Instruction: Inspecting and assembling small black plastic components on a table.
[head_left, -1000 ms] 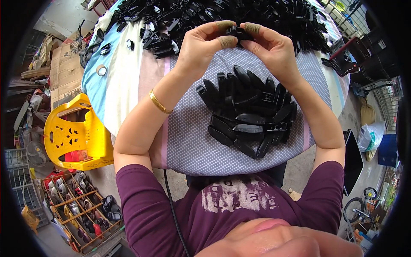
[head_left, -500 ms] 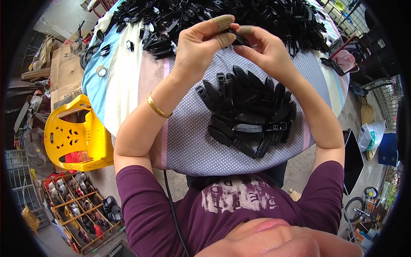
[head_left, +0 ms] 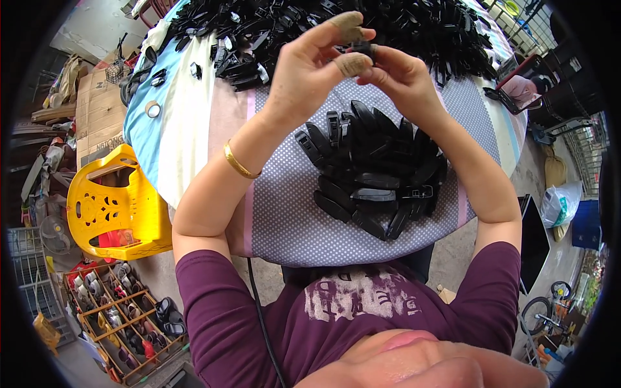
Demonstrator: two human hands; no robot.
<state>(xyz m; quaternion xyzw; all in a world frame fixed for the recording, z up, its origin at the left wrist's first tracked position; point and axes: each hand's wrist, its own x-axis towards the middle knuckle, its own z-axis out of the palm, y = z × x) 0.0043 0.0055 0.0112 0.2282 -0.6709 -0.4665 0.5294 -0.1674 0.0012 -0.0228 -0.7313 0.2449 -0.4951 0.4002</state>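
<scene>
A small black part (head_left: 363,48) was between the fingertips of both hands in the upper middle of the frame, partly hidden by them. The right hand (head_left: 406,79) had a narrow grip, its thumb and forefinger closed about the part. The left hand (head_left: 304,72), above a gold bangle (head_left: 240,161), had its wrapped forefinger raised clear of its wrapped thumb; whether its other fingers pressed the part could not be told. Below the hands, at the centre of the frame, a pile of black pieces (head_left: 376,178) lay on the cloth-covered worktop (head_left: 284,220). A larger black heap (head_left: 427,29) spread along the top edge. At the upper left a roll of tape (head_left: 152,108) rested on blue cloth, and a yellow chair (head_left: 103,200) stood at the left beside the worktop.
</scene>
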